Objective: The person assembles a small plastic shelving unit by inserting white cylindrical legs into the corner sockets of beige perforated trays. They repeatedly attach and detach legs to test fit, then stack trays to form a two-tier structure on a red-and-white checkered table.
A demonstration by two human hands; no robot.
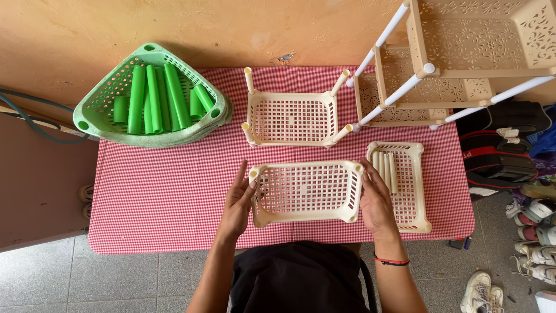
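Note:
A cream plastic lattice tray sits near the front of the table between my hands. My left hand grips its left end and my right hand grips its right end. Behind it stands a second cream tray with short cream tubes stuck upright in its corners. To the right lies a third cream tray holding several loose cream tubes.
A red-checked cloth covers the table. A green corner basket at the back left holds several green tubes. A beige tiered rack lies tipped at the back right. Shoes and bags crowd the floor at the right.

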